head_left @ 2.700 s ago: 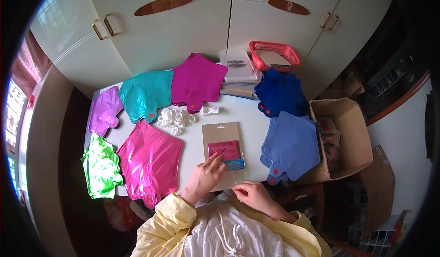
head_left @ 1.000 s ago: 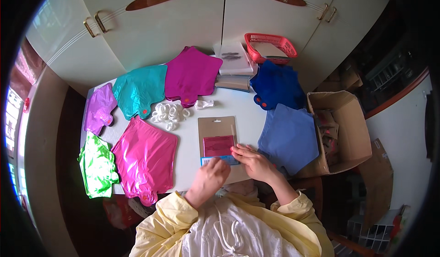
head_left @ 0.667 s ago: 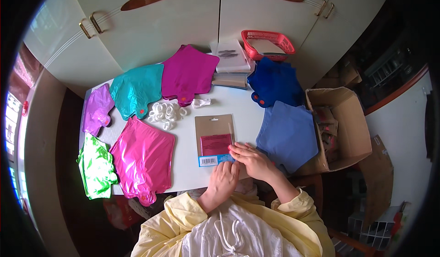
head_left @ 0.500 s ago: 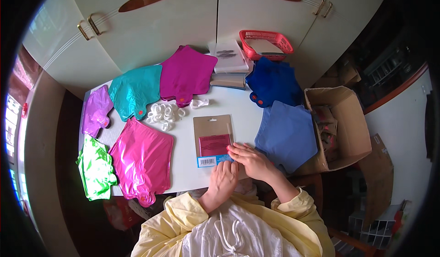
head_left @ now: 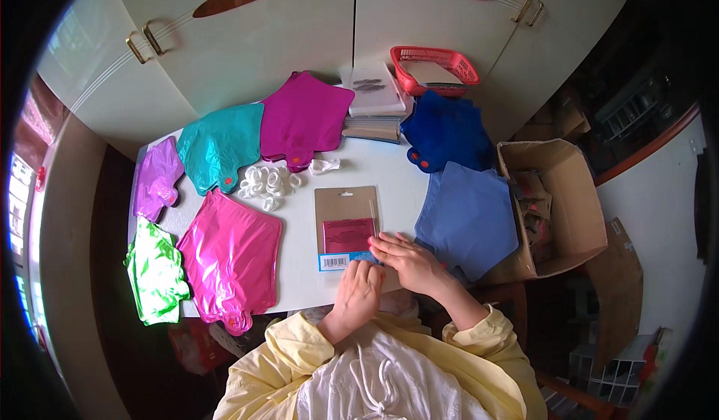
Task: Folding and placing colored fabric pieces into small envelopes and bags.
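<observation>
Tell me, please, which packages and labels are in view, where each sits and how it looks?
Brown backing card: table centre, rectangular, with a dark red panel.
Barcode label: card's lower left corner, white on blue strip.
Cardboard box: right of the table, open, brown.

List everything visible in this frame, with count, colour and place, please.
backing card: 1, brown with a red panel, table centre, under the fingertips
foil balloons, flat: hot pink near left; green at left edge; purple far left; teal and magenta at back; dark blue back right; light blue right
white rings: a small heap, left of the card
flat packet stack: 1, pale, at back
basket: 1, red, back right
cardboard box: 1, brown, open, right of table
table: 1, white
cabinet doors: 2, cream, behind
left hand: at the card's lower edge
right hand: on the card's lower right corner
</observation>
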Available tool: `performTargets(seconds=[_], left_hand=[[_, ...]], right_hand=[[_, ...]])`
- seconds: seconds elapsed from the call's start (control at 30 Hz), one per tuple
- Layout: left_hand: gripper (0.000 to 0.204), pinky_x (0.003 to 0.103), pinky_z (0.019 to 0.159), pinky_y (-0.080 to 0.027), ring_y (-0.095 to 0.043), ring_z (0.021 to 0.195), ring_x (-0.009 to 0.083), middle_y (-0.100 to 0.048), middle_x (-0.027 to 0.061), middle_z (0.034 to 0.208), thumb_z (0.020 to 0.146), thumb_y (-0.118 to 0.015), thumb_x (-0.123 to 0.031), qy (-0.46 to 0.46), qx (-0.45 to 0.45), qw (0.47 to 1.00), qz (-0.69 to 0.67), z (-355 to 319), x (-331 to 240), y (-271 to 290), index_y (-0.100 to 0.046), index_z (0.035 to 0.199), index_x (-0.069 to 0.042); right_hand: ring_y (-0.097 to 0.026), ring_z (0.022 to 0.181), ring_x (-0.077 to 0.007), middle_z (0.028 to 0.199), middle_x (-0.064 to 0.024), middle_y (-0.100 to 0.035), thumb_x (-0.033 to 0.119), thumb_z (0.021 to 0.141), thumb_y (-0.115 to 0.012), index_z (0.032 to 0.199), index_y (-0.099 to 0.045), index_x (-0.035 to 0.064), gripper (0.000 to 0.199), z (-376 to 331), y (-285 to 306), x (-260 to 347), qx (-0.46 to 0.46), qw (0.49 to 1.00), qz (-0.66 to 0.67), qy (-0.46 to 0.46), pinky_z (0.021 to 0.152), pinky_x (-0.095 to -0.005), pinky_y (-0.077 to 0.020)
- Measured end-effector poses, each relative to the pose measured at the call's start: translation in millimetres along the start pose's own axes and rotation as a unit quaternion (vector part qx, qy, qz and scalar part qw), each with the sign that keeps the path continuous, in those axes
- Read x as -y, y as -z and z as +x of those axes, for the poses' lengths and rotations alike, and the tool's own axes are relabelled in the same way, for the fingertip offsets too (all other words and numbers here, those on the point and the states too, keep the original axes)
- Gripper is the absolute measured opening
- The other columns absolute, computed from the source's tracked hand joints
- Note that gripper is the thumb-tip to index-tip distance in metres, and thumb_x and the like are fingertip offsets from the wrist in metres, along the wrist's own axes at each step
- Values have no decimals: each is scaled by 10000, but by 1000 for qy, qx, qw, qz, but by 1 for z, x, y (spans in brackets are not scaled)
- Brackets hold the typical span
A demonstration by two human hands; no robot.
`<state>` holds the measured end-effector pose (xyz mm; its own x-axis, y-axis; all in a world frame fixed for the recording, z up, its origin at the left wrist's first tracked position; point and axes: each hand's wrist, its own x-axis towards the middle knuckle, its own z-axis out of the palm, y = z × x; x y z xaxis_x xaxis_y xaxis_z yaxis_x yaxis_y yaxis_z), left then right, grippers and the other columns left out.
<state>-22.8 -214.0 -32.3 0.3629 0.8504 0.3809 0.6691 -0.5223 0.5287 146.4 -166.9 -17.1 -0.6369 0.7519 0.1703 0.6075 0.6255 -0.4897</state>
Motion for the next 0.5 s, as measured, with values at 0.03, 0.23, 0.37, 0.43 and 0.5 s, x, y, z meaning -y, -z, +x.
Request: performTargets(seconds=[0.03, 0.23, 0.37, 0.43, 0.5], left_hand=[[105, 387, 696, -403, -475, 783, 292, -486, 115, 818, 767, -546, -47, 6, -1, 1000, -10, -1, 1, 2, -512, 866, -41], [169, 420, 816, -423, -535, 914, 326, -541, 133, 887, 766, -532, 85, 30, -76, 990, -116, 3, 6, 27, -481, 892, -17], [157, 400, 760, -493, -615, 742, 243, -596, 138, 838, 846, -382, 130, 106, -97, 919, -367, -11, 25, 44, -379, 960, 22], [109, 306, 661, -492, -551, 666, 165, -551, 92, 778, 874, -360, 99, 150, -118, 906, -377, -20, 33, 63, -381, 940, 14], [92, 228, 527, -413, -437, 600, 96, -440, 22, 736, 968, -281, -19, 159, -189, 894, -373, -23, 38, 80, -369, 946, -28]], right_hand=[[-443, 1274, -192, 1343, -50, -505, -36, 805, -487, 1228, -576, 70, 444, -1, -1, 0, -2, 1000, 1, 0, 1072, -380, -338], [-438, 1278, -209, 1361, -55, -485, -45, 783, -497, 1259, -547, 75, 493, -2, -2, 0, 1, 1000, -8, 10, 1069, -385, -343], [-424, 1288, -223, 1382, -77, -458, -21, 762, -528, 1279, -515, 49, 522, -1, 4, 6, 15, 999, -17, 26, 1071, -388, -342], [-418, 1293, -225, 1385, -88, -451, -9, 755, -535, 1279, -508, 34, 527, -1, 6, 7, 20, 999, -15, 30, 1074, -389, -339], [-411, 1297, -225, 1385, -98, -449, 2, 752, -537, 1274, -507, 19, 523, -2, 4, 6, 21, 999, -10, 35, 1076, -390, -336]])
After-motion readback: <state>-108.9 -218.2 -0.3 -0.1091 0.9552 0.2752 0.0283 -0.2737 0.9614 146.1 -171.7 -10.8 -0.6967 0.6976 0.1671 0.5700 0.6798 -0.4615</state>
